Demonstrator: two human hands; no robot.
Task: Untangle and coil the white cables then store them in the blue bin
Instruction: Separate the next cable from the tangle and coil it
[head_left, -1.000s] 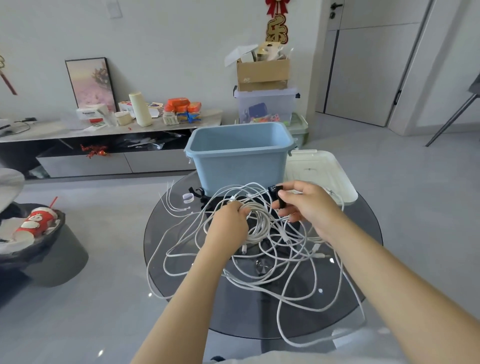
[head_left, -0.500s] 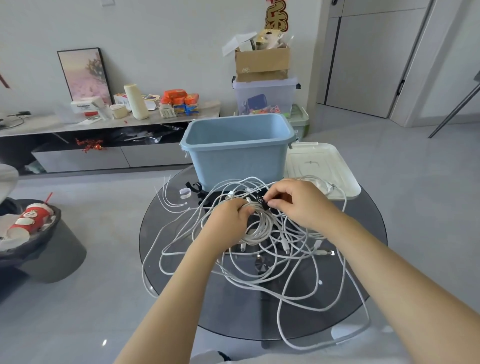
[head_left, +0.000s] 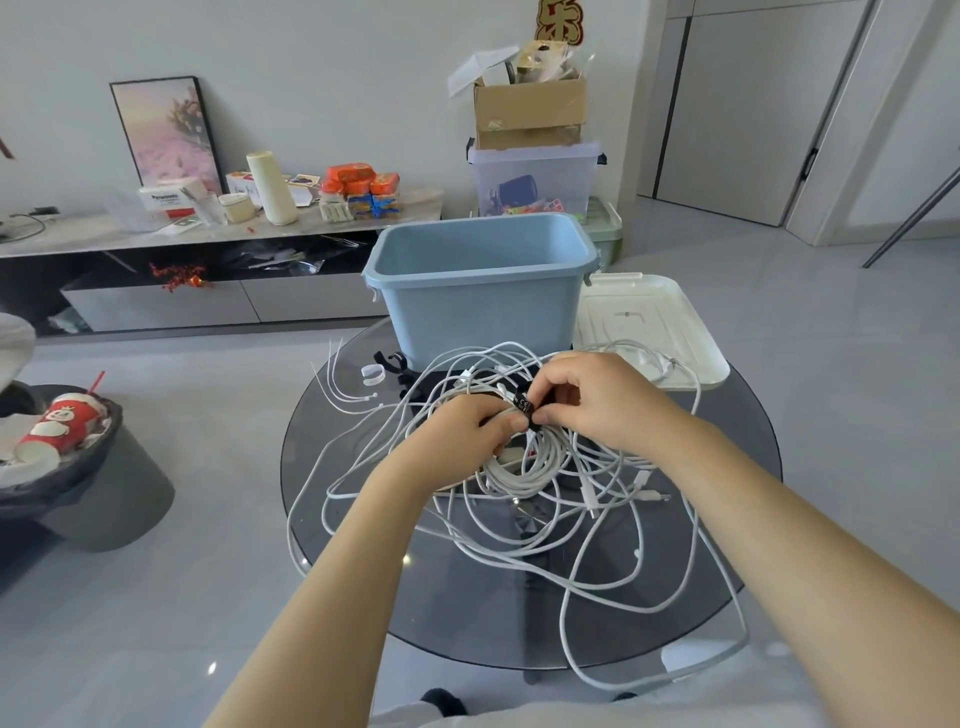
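While the left hand (head_left: 467, 431) grips the coiled cable (head_left: 524, 467), the right hand (head_left: 592, 402) pinching the black strap (head_left: 523, 410) should cinch it snugly.

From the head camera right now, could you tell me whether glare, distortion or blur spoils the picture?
Head view: wide-angle bending bows the door frame; small bright glints sit on the glass table; the left hand, right hand, black strap and white cables look sharp.
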